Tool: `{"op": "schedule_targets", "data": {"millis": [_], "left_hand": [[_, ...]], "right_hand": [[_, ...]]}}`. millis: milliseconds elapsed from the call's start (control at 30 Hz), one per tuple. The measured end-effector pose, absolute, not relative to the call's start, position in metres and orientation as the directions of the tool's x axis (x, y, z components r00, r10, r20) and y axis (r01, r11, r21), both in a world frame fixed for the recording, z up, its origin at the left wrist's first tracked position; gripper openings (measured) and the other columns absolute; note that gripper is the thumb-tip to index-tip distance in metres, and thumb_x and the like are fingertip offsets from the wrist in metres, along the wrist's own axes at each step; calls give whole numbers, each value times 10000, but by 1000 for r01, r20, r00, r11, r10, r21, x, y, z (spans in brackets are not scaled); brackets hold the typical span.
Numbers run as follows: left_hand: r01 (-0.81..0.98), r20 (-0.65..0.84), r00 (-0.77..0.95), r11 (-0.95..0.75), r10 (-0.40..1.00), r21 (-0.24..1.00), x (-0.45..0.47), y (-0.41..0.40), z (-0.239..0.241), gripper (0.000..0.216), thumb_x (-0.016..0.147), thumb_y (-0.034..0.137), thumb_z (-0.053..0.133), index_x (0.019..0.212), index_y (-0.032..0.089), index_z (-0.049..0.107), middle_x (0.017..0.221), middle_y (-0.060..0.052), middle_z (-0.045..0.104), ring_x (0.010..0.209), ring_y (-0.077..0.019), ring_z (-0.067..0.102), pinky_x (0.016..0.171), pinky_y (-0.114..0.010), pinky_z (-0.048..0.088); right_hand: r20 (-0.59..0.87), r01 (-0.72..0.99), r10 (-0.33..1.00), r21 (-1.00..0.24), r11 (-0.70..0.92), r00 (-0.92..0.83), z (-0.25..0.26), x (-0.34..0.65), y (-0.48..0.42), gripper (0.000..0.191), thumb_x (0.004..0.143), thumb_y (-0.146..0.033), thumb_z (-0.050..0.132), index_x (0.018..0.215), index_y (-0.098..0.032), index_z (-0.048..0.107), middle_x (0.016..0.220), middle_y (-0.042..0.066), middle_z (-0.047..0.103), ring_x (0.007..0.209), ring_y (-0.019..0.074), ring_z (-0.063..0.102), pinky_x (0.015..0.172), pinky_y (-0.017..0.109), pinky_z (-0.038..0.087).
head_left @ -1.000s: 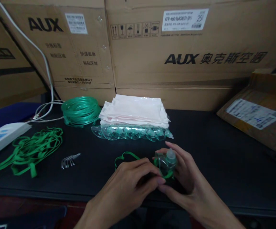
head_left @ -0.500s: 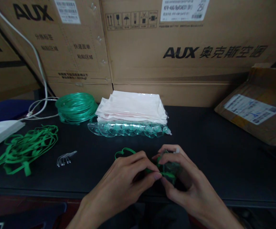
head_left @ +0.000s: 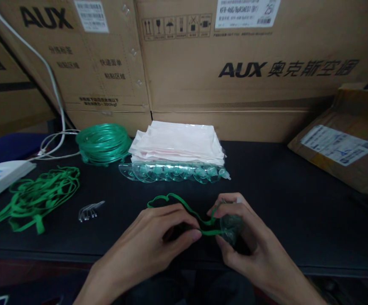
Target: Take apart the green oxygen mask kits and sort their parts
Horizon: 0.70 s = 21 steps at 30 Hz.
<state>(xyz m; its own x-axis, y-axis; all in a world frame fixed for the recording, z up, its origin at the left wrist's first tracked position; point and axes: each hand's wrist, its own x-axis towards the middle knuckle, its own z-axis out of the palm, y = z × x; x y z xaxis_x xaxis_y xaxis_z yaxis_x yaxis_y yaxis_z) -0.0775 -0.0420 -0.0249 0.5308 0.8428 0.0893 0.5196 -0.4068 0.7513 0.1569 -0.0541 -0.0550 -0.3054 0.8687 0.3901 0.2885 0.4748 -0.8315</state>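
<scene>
My right hand (head_left: 246, 231) is closed around a clear greenish plastic mask (head_left: 231, 226), which its fingers partly hide. A green elastic strap (head_left: 184, 201) runs from the mask and loops over the table to the left. Between thumb and fingertips, my left hand (head_left: 168, 233) pinches a length of this strap, pulled nearly straight from the mask. Similar clear green masks (head_left: 174, 171) lie in a row behind the hands. Left of my left hand are several small bent metal pieces (head_left: 90, 212).
White flat packets (head_left: 177, 142) are stacked behind the masks. Coiled green tubing (head_left: 103, 144), a tangle of green straps (head_left: 44, 195) and a white power strip (head_left: 2, 178) lie to the left. A taped carton (head_left: 346, 144) stands right; large cardboard boxes (head_left: 184, 76) line the back.
My left hand has drawn away from the mask to the left, stretching out the strap between the two hands. The strap's loop lies more spread on the table. My right hand keeps its hold.
</scene>
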Motion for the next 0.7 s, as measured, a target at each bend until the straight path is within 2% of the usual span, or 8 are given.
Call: {"op": "schedule_targets", "data": {"millis": [67,133,267,367,500,633,700], "left_hand": [[486,126,544,-434,830,759,-69,-47,-27,167,974,361,704,1137,326,717,1006,69,699,738,-86,608,630,-197,415],[450,169,553,-463,816,763,-61,-50,-31,184,957,341,732,1135,297,717,1030,54,711,777,-92,635,667,-194,436],[412,224,568,-508,792,756,-59,-51,-34,92,1029,255,625,1051,242,713,1012,29,720,866,-105,673,769,-199,455],[464,192,548,-487,814,740,-71,-49,-30,113,1039,258,597,995,233,699,952,32,704,794,-101,649,711,-205,437],[572,89,415,-336,905,748,-84,-45,-25,207,1049,366,555,941,235,674,781,54,635,644,-101,557,569,-215,370],[568,89,372,-302,924,766,-69,-46,-27,245,956,460,694,1111,270,696,733,74,558,623,-108,511,591,-215,373],[553,110,383,-323,917,768,-55,-47,-28,274,932,463,727,1132,278,703,723,78,540,610,-108,490,607,-223,371]], "right_hand": [[387,318,856,-810,493,-342,-54,156,-56,482,808,1,567,1138,-351,565,1186,13,521,1061,174,610,878,297,505],[397,336,841,-786,519,-369,-53,155,-58,488,806,-7,568,1150,-353,559,1188,13,528,1090,178,608,891,290,507],[425,360,830,-757,545,-361,-50,154,-60,480,791,4,564,1127,-338,559,1151,15,543,1075,181,611,878,281,509],[448,343,842,-773,533,-301,-51,157,-56,454,792,9,572,1106,-318,565,1117,25,540,1033,194,602,842,289,505],[463,299,861,-808,508,-212,-54,163,-53,419,824,-15,587,1118,-312,563,1119,31,525,1046,204,574,843,287,493],[443,341,863,-793,504,-245,-53,162,-56,508,787,3,585,1172,-327,558,1169,29,534,1105,201,569,909,280,485],[442,340,857,-788,512,-267,-53,161,-58,539,776,12,581,1195,-327,551,1173,32,531,1103,198,577,894,266,498]]}}
